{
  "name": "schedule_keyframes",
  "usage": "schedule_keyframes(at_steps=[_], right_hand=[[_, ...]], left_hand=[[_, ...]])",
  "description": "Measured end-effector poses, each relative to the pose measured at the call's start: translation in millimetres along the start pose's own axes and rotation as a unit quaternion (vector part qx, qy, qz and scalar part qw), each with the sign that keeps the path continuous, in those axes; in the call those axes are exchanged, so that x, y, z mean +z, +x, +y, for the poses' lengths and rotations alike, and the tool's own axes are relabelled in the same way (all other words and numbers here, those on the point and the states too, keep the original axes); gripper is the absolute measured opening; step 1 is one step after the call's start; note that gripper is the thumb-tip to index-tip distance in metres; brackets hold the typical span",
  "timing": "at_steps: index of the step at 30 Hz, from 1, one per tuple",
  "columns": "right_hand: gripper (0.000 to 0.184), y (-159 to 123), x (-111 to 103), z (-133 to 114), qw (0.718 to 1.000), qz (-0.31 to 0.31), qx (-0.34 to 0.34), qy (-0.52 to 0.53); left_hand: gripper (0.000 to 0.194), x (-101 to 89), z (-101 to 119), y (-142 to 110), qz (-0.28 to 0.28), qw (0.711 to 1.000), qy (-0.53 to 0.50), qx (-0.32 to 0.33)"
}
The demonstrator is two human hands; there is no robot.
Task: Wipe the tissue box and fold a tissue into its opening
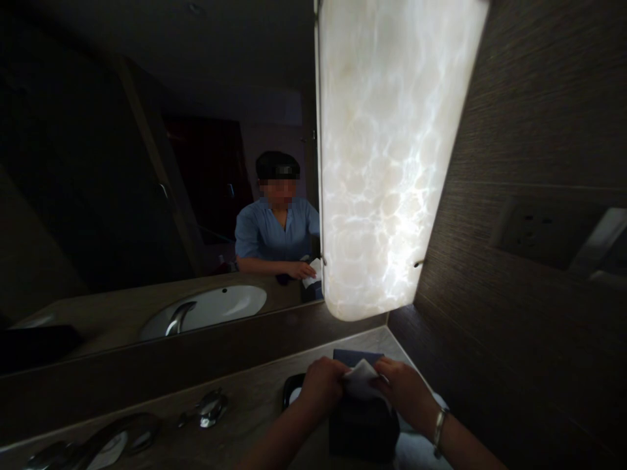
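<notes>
A white tissue [360,380] is held just above a dark tissue box [363,432], pinched from either side by the left hand [319,386] and the right hand [402,391], with both grips closed on it. The box stands on the counter [255,418], with a dark tray [289,385] just left of it and a dark blue card [357,357] beyond. Tearing could be caused by uneven pulling, and the box could be tipped if snagged by the tissue.
</notes>
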State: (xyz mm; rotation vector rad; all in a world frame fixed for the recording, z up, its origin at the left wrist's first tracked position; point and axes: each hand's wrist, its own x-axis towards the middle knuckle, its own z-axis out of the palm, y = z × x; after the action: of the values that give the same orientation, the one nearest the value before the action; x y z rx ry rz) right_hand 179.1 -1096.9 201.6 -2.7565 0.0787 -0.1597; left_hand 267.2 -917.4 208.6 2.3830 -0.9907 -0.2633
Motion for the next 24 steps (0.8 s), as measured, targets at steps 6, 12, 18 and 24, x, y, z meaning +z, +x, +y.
schedule_keyframes(at_steps=[6, 12, 18, 24], right_hand=[[0.028, -10, 39, 7, 0.941, 0.251, -0.156, -0.163], [0.034, -13, 52, 17, 0.878, 0.378, -0.258, -0.139], [0.023, 14, 35, 6, 0.960, 0.182, -0.153, -0.150], [0.037, 11, 29, -11, 0.997, 0.060, 0.009, -0.043]], left_hand=[[0.038, 40.9, -11, -4, 0.123, 0.989, -0.048, 0.065], [0.047, 46.7, -29, -19, 0.043, 0.982, 0.001, 0.186], [0.038, 31.7, -12, -17, 0.066, 0.990, 0.107, 0.061], [0.036, 36.9, 14, -14, 0.037, 0.987, 0.139, -0.067]])
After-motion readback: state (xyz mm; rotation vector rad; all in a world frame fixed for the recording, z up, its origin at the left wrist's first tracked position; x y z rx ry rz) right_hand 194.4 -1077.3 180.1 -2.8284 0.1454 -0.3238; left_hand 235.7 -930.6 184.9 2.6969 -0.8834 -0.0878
